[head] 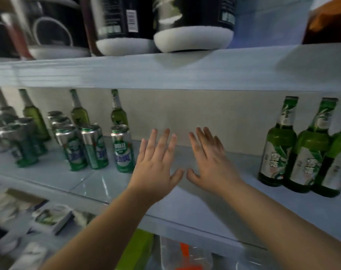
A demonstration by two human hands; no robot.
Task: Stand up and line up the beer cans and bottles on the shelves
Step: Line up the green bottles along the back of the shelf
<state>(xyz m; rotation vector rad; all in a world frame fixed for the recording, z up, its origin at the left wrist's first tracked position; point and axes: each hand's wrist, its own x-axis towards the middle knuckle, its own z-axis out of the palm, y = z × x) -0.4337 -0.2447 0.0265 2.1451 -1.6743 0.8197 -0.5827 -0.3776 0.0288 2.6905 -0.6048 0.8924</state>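
Both hands were spread flat and empty, left hand [156, 168] beside right hand [210, 162], over the bare middle shelf [83, 184]; green cans [122, 149] stood left, green bottles [277, 143] upright right.

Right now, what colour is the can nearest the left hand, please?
Green and silver can, clearest in the head view.

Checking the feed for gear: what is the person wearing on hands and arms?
Nothing shows. The left hand and right hand are bare, without gloves, rings, a watch or wristbands. Both forearms are uncovered down to the frame edge, so no sleeve is in view. Fingers are unmarked.
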